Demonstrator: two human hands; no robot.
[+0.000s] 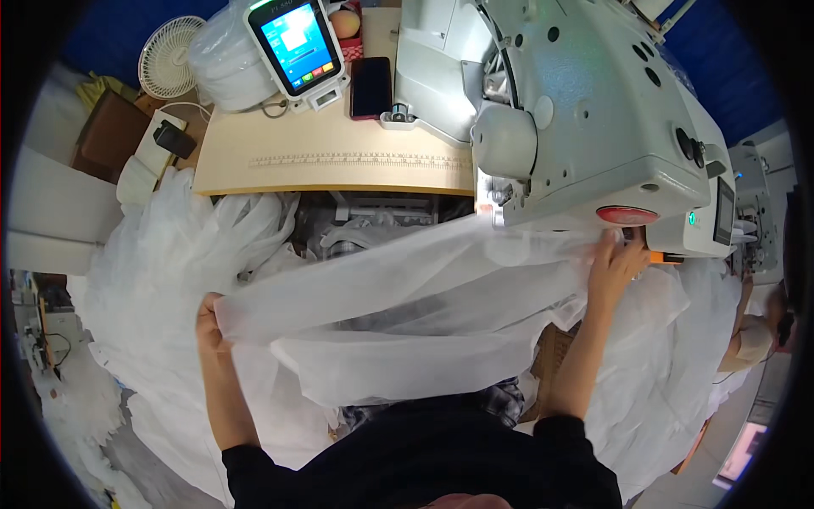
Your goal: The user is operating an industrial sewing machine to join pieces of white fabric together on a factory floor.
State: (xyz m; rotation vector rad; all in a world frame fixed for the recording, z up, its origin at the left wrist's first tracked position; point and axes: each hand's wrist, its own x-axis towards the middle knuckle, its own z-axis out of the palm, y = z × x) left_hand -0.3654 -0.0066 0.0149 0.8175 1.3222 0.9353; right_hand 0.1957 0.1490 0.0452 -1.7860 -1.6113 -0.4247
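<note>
A long strip of sheer white fabric (365,288) is stretched across in front of me, its upper edge running under the needle area of a large pale sewing machine (593,110). My left hand (212,322) is closed on the fabric's left end, well away from the machine. Close under the machine's right side, my right hand (616,265) has its fingers bent and closed at the fabric's other end; the fingertips are partly hidden there. Between the hands the cloth hangs in loose folds toward my lap.
A wooden table (339,174) with a printed ruler carries a lit touchscreen panel (297,47) and a dark phone (370,88). A white fan (172,58) stands at the far left. Heaps of white fabric (161,254) lie on both sides. Another person's arm (750,331) shows at far right.
</note>
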